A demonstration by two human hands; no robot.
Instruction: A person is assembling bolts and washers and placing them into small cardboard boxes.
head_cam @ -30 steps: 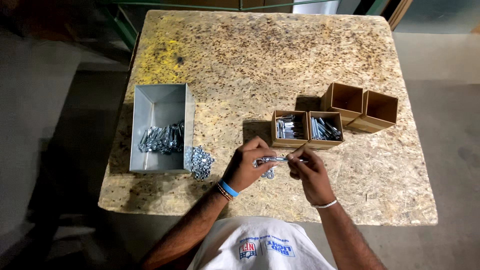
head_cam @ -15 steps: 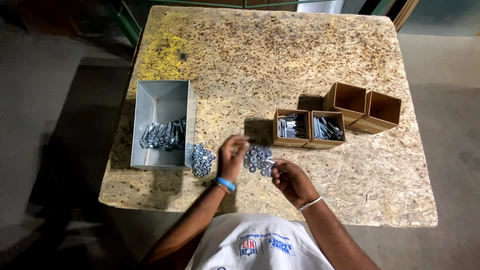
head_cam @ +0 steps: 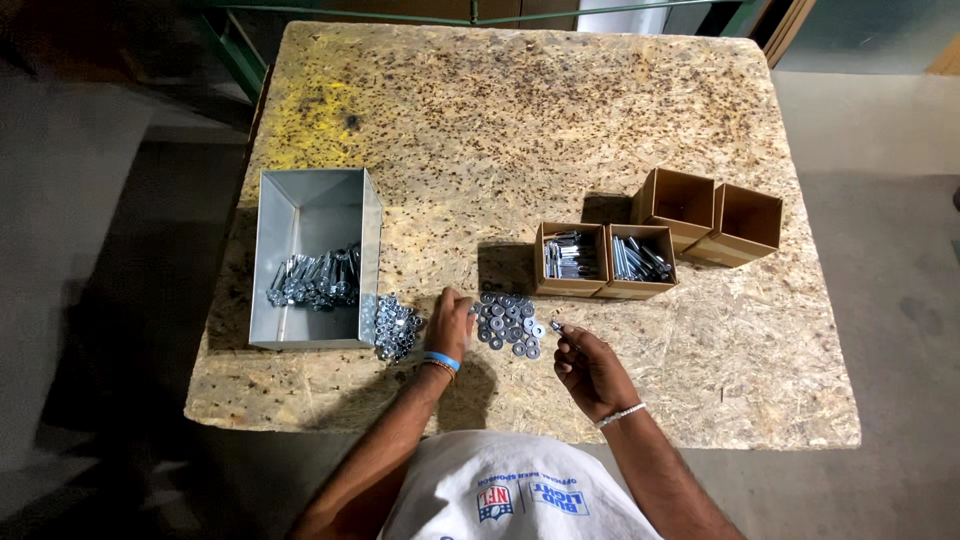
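With the left hand spread flat beside the washers on the surface, the right hand should firm its pinching grip on the small bolt before adding a washer.

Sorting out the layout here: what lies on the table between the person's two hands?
In the head view, a loose pile of flat metal washers lies between the left hand and the right hand.
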